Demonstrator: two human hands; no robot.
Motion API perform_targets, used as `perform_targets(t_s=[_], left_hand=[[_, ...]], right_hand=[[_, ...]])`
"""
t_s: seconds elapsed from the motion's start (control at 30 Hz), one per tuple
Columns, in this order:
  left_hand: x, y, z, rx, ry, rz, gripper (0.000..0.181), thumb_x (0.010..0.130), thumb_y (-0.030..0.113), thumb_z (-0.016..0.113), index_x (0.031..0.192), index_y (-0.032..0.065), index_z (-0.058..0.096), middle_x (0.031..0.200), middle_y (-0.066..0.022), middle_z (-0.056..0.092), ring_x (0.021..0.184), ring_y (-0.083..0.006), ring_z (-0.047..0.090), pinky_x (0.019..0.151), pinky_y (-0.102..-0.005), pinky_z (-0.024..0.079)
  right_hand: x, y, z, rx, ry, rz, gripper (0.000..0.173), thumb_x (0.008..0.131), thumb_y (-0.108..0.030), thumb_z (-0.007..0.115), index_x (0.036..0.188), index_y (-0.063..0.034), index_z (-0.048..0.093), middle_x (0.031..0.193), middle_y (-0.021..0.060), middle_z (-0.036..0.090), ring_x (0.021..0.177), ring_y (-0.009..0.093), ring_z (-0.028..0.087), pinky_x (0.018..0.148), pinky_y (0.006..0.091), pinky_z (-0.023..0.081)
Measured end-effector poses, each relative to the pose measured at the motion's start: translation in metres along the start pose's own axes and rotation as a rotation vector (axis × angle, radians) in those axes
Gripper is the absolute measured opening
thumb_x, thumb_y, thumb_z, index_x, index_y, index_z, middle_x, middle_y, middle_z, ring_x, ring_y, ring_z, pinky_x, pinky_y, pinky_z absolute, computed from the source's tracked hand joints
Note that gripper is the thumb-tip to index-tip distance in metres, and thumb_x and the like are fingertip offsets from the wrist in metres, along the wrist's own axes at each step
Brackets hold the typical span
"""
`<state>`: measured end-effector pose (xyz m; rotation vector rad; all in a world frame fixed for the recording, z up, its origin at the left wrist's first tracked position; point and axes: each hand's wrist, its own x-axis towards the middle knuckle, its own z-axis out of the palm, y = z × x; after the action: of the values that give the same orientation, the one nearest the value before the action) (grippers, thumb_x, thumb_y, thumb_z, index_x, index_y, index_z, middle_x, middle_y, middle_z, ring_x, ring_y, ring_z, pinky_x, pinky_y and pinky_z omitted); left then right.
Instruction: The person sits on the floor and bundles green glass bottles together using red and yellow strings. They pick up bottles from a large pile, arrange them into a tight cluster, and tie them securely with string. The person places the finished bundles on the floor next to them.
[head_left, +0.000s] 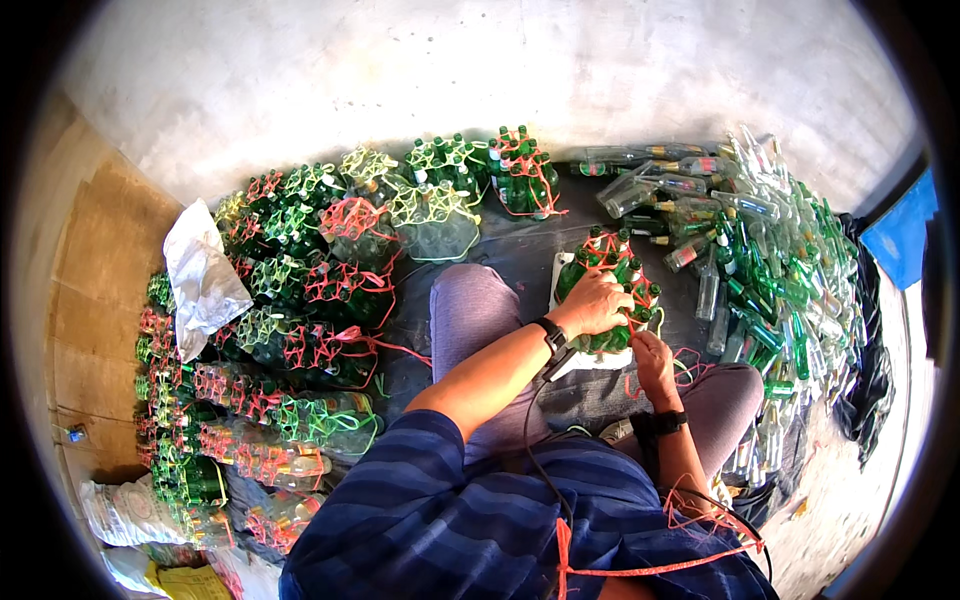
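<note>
Between my knees, a bundle of upright green glass bottles (571, 276) stands on a white board (616, 361). Red plastic twine (643, 288) winds around the bottle necks. My left hand (600, 304) reaches over the bundle, its fingers curled on the necks and the twine there; what lies under the palm is hidden. At the bundle's near right corner, my right hand (654, 363) pinches a strand of the red twine close to the bottles. Loose red twine ends (690, 369) trail beside that hand.
Bundles of bottles tied with red, green and yellow twine (341, 281) crowd the left. One tied bundle (523, 176) stands by the wall. On the right lies a heap of loose bottles (780, 277). A white sack (202, 277) covers some bundles. Red twine (660, 568) crosses my lap.
</note>
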<state>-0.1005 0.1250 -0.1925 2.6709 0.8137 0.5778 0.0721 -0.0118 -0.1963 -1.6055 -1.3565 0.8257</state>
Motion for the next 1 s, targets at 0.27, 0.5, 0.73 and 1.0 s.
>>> perform_targets(t_s=[0.27,0.5,0.73,1.0], left_hand=[[0.001,-0.009,0.0,-0.067,0.04,0.03,0.021,0.081,0.036,0.076,0.096,0.0223,0.078,0.094,-0.0006,0.073,0.107,-0.024,0.064,0.104,-0.0425,0.041],[-0.002,0.013,0.002,0.183,0.188,0.086,0.006,0.079,0.03,0.076,0.082,0.0253,0.078,0.089,0.0028,0.061,0.104,-0.0202,0.059,0.102,-0.0409,0.041],[-0.003,0.007,0.026,0.097,0.171,0.142,0.017,0.089,0.025,0.061,0.076,0.0169,0.067,0.092,-0.0006,0.063,0.101,-0.0212,0.06,0.095,-0.0392,0.046],[-0.002,0.015,0.025,0.061,0.194,0.089,0.015,0.09,0.022,0.061,0.08,0.0121,0.067,0.089,-0.0059,0.063,0.094,-0.0258,0.064,0.086,-0.0411,0.051]], right_hand=[[0.0,0.012,-0.003,0.014,-0.065,0.089,0.021,0.098,-0.016,0.059,0.1,0.0016,0.071,0.078,0.0103,0.066,0.072,0.015,0.06,0.067,0.0335,0.048],[0.001,0.018,-0.004,0.103,-0.087,0.151,0.02,0.098,-0.016,0.06,0.099,0.001,0.071,0.072,-0.0001,0.058,0.066,0.008,0.05,0.059,0.0279,0.039],[0.007,0.011,-0.001,0.277,-0.052,0.177,0.017,0.101,-0.015,0.058,0.094,-0.0039,0.07,0.068,-0.0096,0.048,0.058,0.001,0.036,0.051,0.0233,0.025],[0.03,0.019,-0.019,0.214,0.021,0.128,0.016,0.101,-0.014,0.064,0.091,-0.0035,0.071,0.07,-0.0098,0.049,0.06,0.001,0.037,0.052,0.0227,0.027]])
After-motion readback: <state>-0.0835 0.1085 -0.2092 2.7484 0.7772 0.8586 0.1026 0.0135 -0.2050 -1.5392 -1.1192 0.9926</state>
